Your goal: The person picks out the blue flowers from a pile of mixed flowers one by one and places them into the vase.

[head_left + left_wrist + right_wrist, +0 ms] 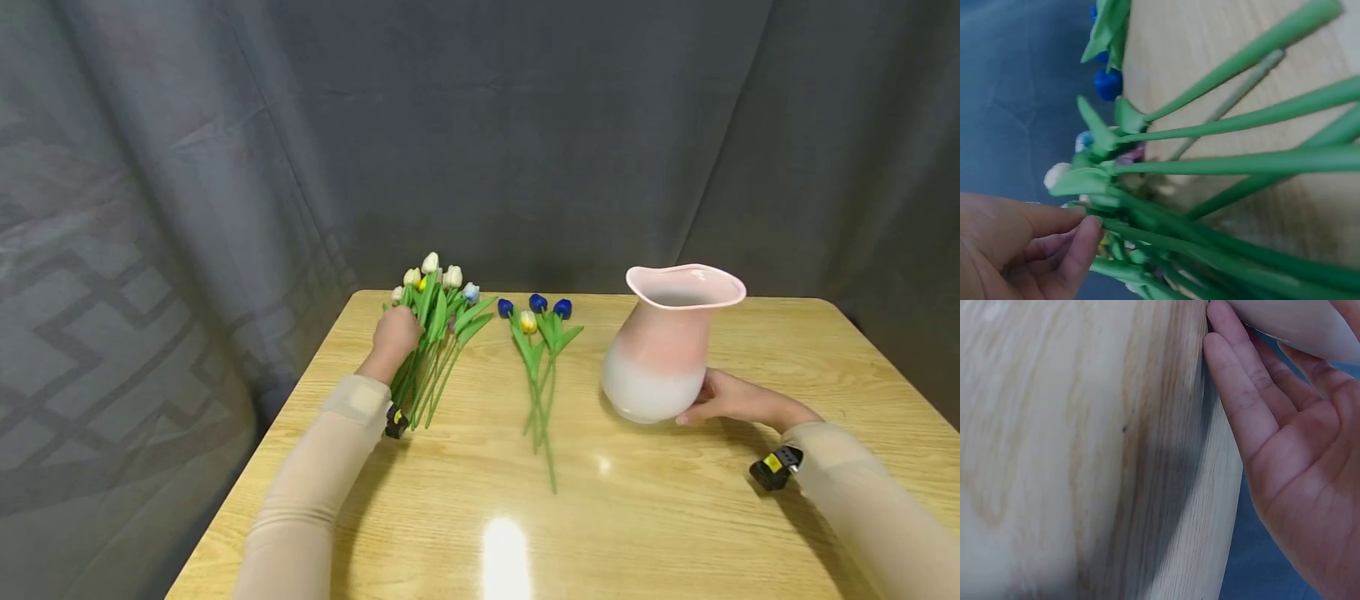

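Observation:
At the table's left, my left hand (pixel 397 337) reaches into a bunch of artificial tulips (pixel 438 321) with white, yellow, pale blue and purple heads. Thumb and forefinger (pixel 1088 240) pinch a tulip by its green stem or leaf near the head in the left wrist view; which head it bears is hidden. On the right, a pink and white vase (pixel 660 358) has a wavy, flared mouth. My right hand (pixel 731 398) lies against its lower right side, thumb near the base. The right wrist view shows its fingers (pixel 1241 394) nearly straight beside the vase wall.
Between the bunch and the vase lie several separate tulips (pixel 543 367), blue heads and one yellow and white, stems toward me. The wooden table (pixel 435 508) ends at a grey curtain (pixel 517 142) behind and on the left.

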`<state>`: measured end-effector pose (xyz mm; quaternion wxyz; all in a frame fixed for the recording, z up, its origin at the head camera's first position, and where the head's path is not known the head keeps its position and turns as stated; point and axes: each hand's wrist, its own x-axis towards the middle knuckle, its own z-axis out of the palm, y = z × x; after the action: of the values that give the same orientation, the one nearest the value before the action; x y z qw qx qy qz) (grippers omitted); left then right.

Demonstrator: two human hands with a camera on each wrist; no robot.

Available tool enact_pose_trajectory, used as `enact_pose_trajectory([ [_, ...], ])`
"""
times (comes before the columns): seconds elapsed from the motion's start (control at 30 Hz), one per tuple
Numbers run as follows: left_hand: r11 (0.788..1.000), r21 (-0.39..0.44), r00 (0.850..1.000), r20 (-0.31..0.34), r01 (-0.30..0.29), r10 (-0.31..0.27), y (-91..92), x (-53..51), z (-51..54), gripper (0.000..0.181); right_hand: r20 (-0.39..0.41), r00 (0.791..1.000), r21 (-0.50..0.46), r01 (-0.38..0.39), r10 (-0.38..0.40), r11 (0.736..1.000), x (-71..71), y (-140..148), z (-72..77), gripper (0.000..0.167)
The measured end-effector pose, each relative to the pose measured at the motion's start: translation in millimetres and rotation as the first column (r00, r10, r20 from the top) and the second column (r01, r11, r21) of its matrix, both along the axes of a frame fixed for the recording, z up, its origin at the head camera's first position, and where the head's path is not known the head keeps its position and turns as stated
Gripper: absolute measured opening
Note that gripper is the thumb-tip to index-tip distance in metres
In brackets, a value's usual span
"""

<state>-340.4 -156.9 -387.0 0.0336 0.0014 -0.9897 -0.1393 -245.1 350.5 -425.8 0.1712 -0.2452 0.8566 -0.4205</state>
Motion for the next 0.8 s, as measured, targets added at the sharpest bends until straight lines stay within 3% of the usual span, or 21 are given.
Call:
enact_pose_trajectory([
  [0.13,0.999,0.015,0.997,0.07,-0.028,0.027,0.0,-2.1,-9.3,0.024,-0.001,1.0,0.007,0.004,-0.004,1.0,0.3,0,-0.5,0.07],
  [0.3,0.998,0.034,0.992,0.112,-0.056,0.052,1.0,-5.8,-18.0,0.022,-0.001,1.0,0.0,-0.001,0.001,1.0,0.0,1,-1.3,0.069],
  [0.53,0.997,0.05,0.989,0.138,-0.061,0.053,2.9,-8.0,-16.4,0.023,0.003,1.0,-0.011,0.002,-0.002,1.0,-1.3,0,-1.6,0.069],
  [0.67,0.996,-0.032,0.995,0.062,-0.077,0.079,13.8,-1.9,-6.0,0.02,0.006,1.0,-0.007,0.005,-0.005,1.0,0.5,0,-0.3,0.071],
  [0.8,0.979,-0.18,0.988,-0.135,-0.093,0.069,43.0,9.5,9.7,0.033,0.011,1.0,0.0,0.008,-0.008,1.0,1.8,-1,1.3,0.071],
])
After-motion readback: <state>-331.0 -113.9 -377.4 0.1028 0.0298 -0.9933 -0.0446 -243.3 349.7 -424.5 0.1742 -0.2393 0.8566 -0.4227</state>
